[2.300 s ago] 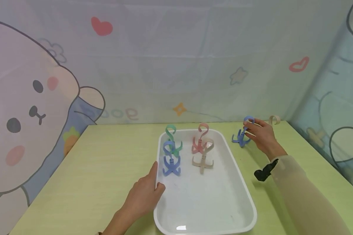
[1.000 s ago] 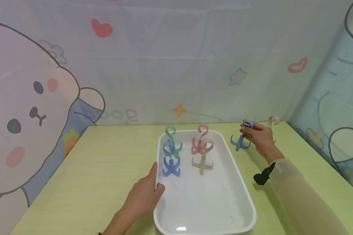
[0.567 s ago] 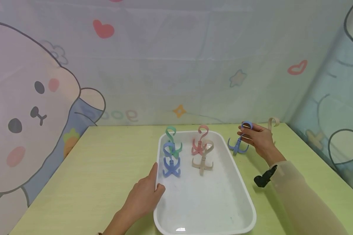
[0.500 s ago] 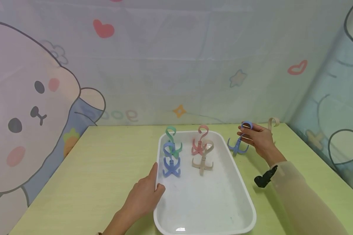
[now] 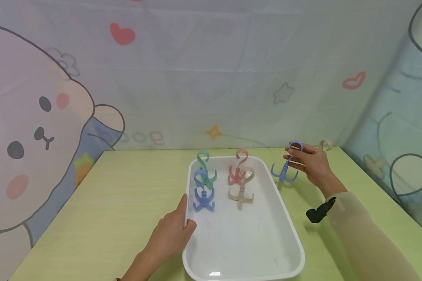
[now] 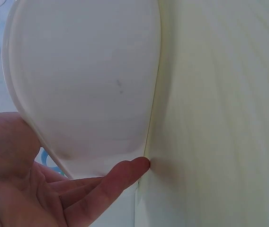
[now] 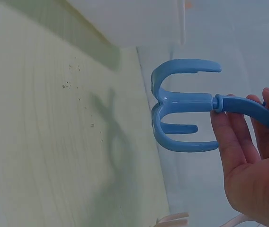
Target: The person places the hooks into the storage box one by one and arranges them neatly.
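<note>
My right hand [image 5: 313, 164] holds a blue four-pronged hook hanger [image 5: 284, 172] by its curved upper hook. The hanger hangs prongs down, beside the right rim of a white tray [image 5: 246, 242]. In the right wrist view the blue hanger [image 7: 186, 101] is raised off the table, its shadow falling apart from it. My left hand [image 5: 172, 228] grips the tray's left side, thumb over the rim. Seen from the left wrist, fingers of the left hand [image 6: 92, 194] lie along the tray's outer wall [image 6: 87, 85]. Part of the held hook is hidden by fingers.
Inside the tray stand a green hanger [image 5: 206, 178], another blue hanger [image 5: 204, 200], a pink hanger [image 5: 236, 175] and a beige hanger [image 5: 241, 195]. Behind my right hand, another beige hanger [image 5: 325, 145] is mostly hidden. A printed cloth [image 5: 211, 78] hangs behind the table.
With the blue hanger, my right hand has shifted slightly left towards the tray, and lately a little upward. The left hand stays on the tray.
</note>
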Action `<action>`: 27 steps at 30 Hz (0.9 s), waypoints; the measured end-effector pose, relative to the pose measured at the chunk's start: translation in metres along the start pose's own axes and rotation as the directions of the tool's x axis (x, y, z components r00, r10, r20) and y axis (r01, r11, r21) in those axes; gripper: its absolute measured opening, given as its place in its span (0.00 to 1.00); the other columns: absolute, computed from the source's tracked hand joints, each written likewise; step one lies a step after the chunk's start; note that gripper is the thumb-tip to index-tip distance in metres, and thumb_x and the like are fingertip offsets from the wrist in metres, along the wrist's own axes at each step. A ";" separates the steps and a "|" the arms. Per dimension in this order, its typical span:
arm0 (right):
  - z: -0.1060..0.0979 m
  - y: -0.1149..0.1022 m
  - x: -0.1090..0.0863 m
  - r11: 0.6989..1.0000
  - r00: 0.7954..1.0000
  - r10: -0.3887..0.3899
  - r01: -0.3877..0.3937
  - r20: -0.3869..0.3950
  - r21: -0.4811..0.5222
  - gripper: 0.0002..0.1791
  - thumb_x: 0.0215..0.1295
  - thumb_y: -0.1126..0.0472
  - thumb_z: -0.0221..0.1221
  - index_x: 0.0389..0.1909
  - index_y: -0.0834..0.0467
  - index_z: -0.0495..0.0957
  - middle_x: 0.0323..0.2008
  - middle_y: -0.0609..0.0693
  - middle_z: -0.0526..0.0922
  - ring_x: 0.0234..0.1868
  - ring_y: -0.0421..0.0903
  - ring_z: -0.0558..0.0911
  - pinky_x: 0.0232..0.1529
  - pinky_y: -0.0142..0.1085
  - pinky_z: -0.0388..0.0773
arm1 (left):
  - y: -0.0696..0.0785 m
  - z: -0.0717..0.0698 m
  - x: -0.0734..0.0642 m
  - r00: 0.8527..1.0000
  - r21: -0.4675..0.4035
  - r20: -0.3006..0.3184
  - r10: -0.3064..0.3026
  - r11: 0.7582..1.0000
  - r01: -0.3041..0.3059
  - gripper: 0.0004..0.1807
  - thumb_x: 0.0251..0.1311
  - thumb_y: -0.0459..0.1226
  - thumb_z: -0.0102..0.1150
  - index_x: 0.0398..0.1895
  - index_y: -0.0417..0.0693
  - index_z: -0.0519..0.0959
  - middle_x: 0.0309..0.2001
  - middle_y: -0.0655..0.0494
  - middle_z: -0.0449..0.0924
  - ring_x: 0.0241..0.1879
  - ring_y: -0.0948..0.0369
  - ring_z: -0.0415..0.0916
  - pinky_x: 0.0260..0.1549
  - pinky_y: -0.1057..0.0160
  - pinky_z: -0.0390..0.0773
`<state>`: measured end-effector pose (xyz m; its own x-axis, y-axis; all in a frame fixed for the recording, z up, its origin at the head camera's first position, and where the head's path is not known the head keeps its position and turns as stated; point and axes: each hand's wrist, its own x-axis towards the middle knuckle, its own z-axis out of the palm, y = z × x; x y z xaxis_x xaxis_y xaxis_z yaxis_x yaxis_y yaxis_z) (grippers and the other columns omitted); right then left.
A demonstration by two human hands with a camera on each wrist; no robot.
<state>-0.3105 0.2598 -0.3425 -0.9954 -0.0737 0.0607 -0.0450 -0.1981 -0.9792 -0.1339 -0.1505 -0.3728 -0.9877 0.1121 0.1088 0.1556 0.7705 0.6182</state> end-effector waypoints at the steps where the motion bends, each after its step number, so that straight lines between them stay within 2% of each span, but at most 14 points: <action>1: 0.000 -0.001 0.000 1.000 1.000 -0.002 0.002 0.001 -0.006 0.09 0.71 0.64 0.66 0.46 0.48 0.88 0.42 0.41 0.93 0.43 0.41 0.92 0.47 0.35 0.87 | 0.000 0.000 0.000 1.000 0.003 0.000 0.000 1.000 0.000 0.41 0.64 0.36 0.50 0.82 0.34 0.56 0.66 0.33 0.79 0.46 0.48 0.87 0.34 0.55 0.84; 17: 0.010 -0.021 -0.013 0.998 0.997 -0.055 0.054 0.051 0.020 0.10 0.70 0.65 0.67 0.48 0.50 0.88 0.44 0.43 0.93 0.43 0.43 0.93 0.46 0.36 0.87 | 0.002 0.000 0.000 1.000 0.004 0.000 -0.005 1.000 0.005 0.41 0.65 0.36 0.50 0.82 0.34 0.57 0.66 0.33 0.79 0.46 0.48 0.87 0.34 0.55 0.83; 27: 0.019 -0.032 -0.020 0.997 0.993 -0.081 0.082 0.086 -0.006 0.10 0.71 0.64 0.66 0.49 0.51 0.87 0.44 0.44 0.93 0.42 0.44 0.93 0.46 0.37 0.88 | 0.002 0.000 -0.001 1.000 0.009 0.001 -0.012 1.000 0.012 0.42 0.64 0.36 0.49 0.82 0.35 0.56 0.66 0.34 0.80 0.44 0.50 0.87 0.31 0.57 0.81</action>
<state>-0.2879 0.2491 -0.3091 -0.9776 -0.1411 0.1560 -0.1266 -0.1973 -0.9721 -0.1331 -0.1493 -0.3720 -0.9895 0.1040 0.1004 0.1438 0.7776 0.6121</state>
